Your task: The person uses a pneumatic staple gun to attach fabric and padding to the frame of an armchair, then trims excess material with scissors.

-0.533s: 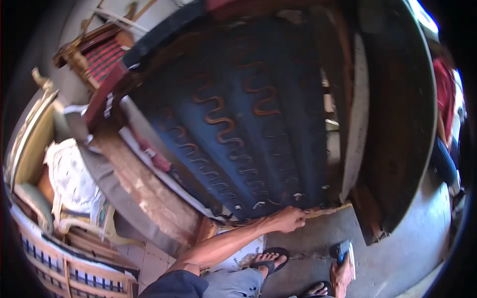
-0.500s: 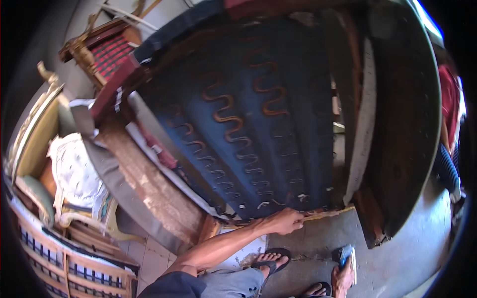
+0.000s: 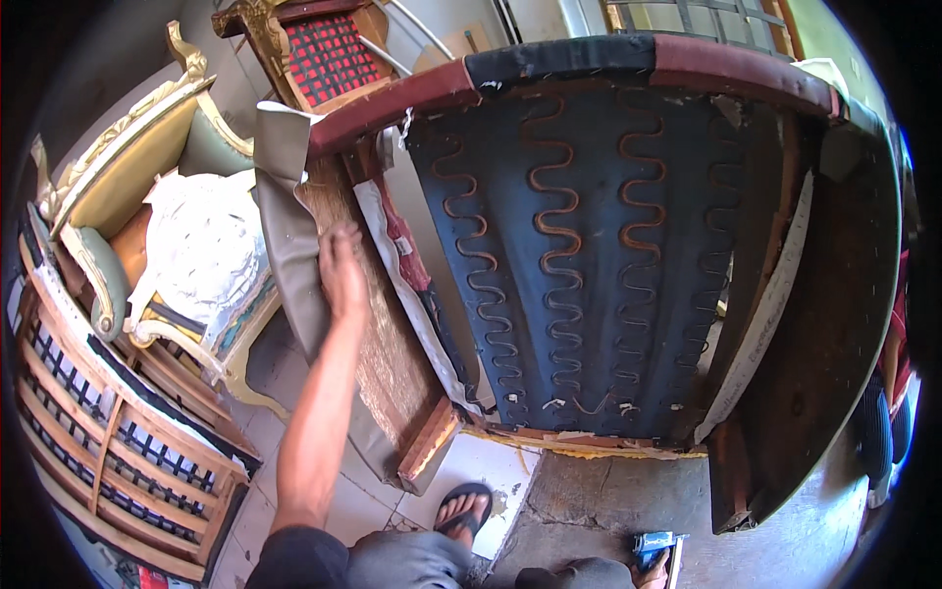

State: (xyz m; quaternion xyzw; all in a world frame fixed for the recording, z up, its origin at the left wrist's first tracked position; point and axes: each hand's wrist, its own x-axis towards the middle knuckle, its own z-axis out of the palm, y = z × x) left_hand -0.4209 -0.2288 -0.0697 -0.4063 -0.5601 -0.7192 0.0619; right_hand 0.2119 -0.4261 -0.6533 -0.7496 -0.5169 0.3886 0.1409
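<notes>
My left hand [image 3: 341, 270], slightly blurred, has its fingers bent over the edge of the grey-brown upholstery covering [image 3: 289, 236] along a rough wooden side board [image 3: 383, 363]. It is on the left side of a stripped seat frame [image 3: 746, 71] with maroon and black padded rail, dark backing [image 3: 594, 294] and rows of zigzag springs [image 3: 554, 216]. Down at the bottom right my right hand [image 3: 650, 574] holds a blue and silver staple gun [image 3: 655, 550]; part of this hand is cut off by the picture's edge. My sandaled foot [image 3: 461, 510] is on white tiles.
At left stand a carved cream armchair [image 3: 123, 201] with white padding [image 3: 201, 245] and a slatted wooden frame [image 3: 108, 452] with webbing. A chair with red-checked webbing [image 3: 329, 54] is behind. At the far right rim, red cloth [image 3: 898, 344] shows beside a curved dark panel [image 3: 824, 324].
My left hand has moved up and left from the bottom rail to the side covering. The view has shifted, showing more of the frame's top; the staple gun sits lower in the picture.
</notes>
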